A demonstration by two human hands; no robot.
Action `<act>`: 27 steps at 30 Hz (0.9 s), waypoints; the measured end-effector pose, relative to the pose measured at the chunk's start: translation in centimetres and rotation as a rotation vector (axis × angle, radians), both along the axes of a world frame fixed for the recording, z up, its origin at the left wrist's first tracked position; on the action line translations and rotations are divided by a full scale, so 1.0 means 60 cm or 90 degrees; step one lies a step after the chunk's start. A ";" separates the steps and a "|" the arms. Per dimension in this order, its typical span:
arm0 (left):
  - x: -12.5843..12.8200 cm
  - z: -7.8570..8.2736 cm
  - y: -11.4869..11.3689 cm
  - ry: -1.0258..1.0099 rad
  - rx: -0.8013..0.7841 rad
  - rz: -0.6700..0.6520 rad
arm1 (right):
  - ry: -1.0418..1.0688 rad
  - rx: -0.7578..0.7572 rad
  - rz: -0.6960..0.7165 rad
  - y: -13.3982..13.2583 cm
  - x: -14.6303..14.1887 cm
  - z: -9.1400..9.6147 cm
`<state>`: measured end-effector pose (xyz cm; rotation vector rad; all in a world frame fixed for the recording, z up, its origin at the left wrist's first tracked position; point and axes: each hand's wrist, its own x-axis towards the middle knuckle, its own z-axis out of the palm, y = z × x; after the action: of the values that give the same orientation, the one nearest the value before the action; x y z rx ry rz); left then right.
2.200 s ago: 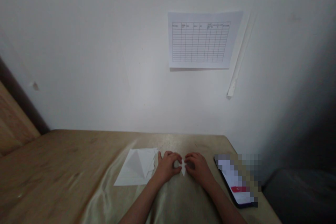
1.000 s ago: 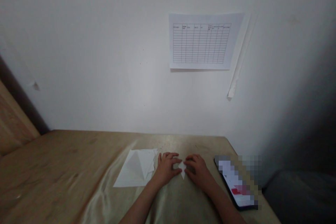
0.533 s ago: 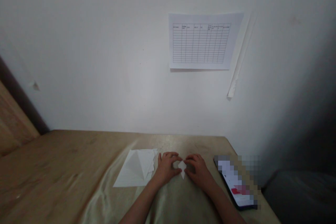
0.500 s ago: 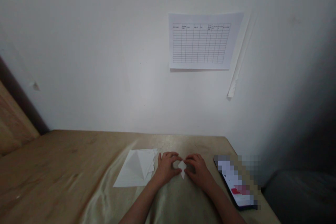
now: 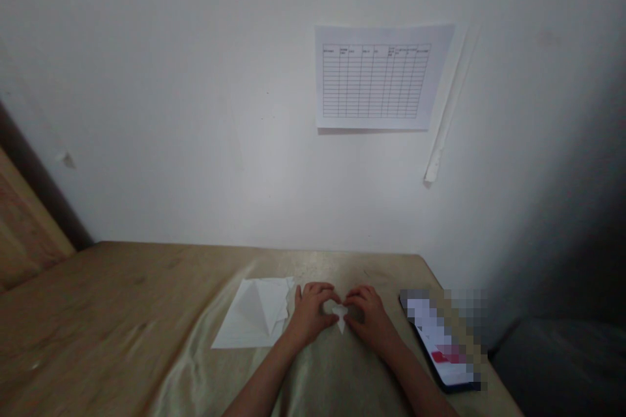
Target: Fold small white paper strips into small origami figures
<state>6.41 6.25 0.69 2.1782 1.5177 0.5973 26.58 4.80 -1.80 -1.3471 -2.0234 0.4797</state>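
A small folded piece of white paper lies between my two hands, its narrow point facing me. My left hand holds its left side, with thumb and index finger curled in a pinch at the edge. On the opposite side my right hand grips the paper the same way with thumb and forefinger. The upper part now looks wider and flatter than the lower tip. Left of my left hand rests a stack of white paper sheets, the top one with crease lines; my left forearm covers its near right corner.
A phone, partly blurred out, lies at the table's right edge. The table has a wrinkled tan cover and meets a white wall. A printed grid sheet hangs there. Something dark stands beyond the right edge.
The top of the small folded paper has changed from a pointed tip to a wider, flatter shape. My fingers have shifted only slightly; the stack and phone stay put.
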 end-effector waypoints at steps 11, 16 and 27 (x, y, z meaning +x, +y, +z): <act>0.001 -0.001 0.001 -0.006 -0.004 0.005 | -0.010 -0.006 0.001 0.004 0.001 -0.003; -0.001 -0.001 0.000 -0.002 0.000 -0.006 | -0.016 -0.009 -0.002 0.003 0.000 -0.003; -0.004 -0.001 -0.002 0.011 0.011 -0.016 | -0.057 0.012 0.010 0.001 0.003 -0.006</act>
<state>6.17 6.14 0.61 2.2173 1.4968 0.5876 26.76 4.85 -2.14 -1.3637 -2.1072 0.4131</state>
